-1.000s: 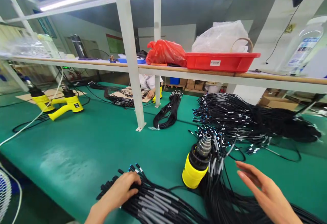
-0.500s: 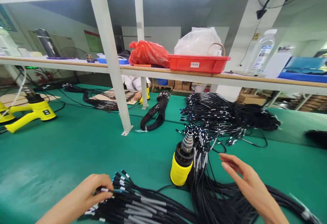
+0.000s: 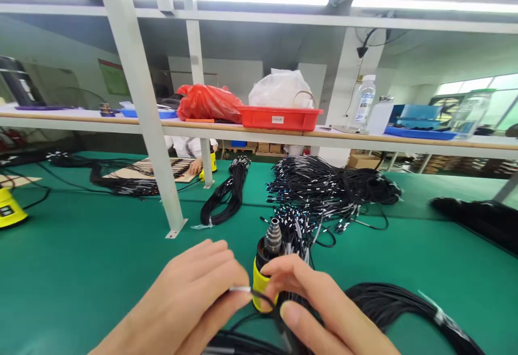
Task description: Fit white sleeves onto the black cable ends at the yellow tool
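1 cable (image 3: 242, 289) is clenched in the grip of left hand (image 3: 190, 301) and right hand (image 3: 324, 312); heat gun (image 3: 261, 271) at 12 o'clock.

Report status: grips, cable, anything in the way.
Left grip pinches thin black cable at its white sleeve. Right grip pinches same cable. Yellow heat gun stands close behind, nozzle up.

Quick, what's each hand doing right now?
Left hand: closed, pinching a thin black cable by its white sleeve.
Right hand: apparently closed on the same cable.
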Demonstrator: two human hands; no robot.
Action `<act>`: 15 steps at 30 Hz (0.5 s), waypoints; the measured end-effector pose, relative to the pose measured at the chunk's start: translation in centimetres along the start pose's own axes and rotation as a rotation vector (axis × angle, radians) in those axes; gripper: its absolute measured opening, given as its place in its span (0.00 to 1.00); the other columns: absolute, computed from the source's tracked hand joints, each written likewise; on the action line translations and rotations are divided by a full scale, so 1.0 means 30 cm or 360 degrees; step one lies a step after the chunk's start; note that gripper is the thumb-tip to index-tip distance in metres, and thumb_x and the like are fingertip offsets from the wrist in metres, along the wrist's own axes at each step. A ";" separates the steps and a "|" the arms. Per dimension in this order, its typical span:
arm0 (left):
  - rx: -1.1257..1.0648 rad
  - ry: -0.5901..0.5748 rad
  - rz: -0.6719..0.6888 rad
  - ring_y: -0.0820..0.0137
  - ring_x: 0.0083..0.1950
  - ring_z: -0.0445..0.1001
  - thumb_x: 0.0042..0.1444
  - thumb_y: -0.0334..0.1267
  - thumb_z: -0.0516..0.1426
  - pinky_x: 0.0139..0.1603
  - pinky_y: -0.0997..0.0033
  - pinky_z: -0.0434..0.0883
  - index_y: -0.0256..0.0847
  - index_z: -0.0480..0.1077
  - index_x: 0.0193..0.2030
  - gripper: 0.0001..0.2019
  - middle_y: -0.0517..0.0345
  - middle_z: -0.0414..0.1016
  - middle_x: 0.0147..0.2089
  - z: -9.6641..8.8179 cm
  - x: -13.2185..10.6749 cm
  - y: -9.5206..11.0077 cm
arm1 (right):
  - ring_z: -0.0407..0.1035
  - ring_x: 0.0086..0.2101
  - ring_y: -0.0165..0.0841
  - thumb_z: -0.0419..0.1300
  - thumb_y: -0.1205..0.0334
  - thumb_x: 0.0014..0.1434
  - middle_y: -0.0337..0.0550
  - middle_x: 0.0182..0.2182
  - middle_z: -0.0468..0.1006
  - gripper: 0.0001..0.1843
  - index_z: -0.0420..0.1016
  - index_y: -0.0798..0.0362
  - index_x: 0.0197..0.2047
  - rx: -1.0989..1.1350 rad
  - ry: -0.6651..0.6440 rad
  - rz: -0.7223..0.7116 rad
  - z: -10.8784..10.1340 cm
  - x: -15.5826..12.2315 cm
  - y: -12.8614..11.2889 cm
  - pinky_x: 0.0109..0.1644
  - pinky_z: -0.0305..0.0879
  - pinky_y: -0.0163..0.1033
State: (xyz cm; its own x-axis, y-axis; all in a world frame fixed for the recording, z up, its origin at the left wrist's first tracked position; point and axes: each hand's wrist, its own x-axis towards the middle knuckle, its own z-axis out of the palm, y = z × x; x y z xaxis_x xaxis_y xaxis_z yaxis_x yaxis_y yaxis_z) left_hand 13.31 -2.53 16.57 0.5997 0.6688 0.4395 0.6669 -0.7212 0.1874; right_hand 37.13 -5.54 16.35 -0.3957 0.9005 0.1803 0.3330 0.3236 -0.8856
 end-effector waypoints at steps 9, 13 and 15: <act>-0.0310 -0.0066 -0.0219 0.68 0.38 0.69 0.66 0.46 0.46 0.40 0.70 0.65 0.47 0.67 0.39 0.12 0.62 0.72 0.37 0.073 0.227 -0.019 | 0.55 0.29 0.26 0.51 0.58 0.66 0.33 0.27 0.63 0.11 0.62 0.52 0.31 -0.0044 0.0318 -0.0130 -0.134 0.160 0.084 0.32 0.54 0.33; -0.0355 -0.0120 -0.0382 0.68 0.32 0.65 0.66 0.51 0.44 0.32 0.69 0.60 0.45 0.63 0.30 0.18 0.63 0.67 0.29 0.101 0.246 -0.054 | 0.55 0.28 0.26 0.52 0.61 0.64 0.33 0.26 0.62 0.10 0.60 0.52 0.30 -0.0020 0.0336 -0.0067 -0.140 0.197 0.097 0.30 0.53 0.32; -0.0414 -0.0122 -0.0435 0.69 0.30 0.63 0.66 0.52 0.43 0.30 0.70 0.58 0.44 0.60 0.28 0.20 0.63 0.65 0.27 0.111 0.260 -0.059 | 0.55 0.27 0.26 0.52 0.62 0.63 0.33 0.26 0.62 0.10 0.60 0.52 0.29 -0.0049 0.0362 -0.0047 -0.133 0.211 0.098 0.29 0.52 0.32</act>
State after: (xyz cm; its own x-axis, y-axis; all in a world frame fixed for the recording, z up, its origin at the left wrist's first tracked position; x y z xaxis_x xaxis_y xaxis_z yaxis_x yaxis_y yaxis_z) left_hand 18.28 4.58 16.74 0.4533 0.8470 0.2775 0.6780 -0.5298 0.5096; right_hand 39.03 2.28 16.61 -0.2040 0.9316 0.3010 0.3514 0.3566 -0.8656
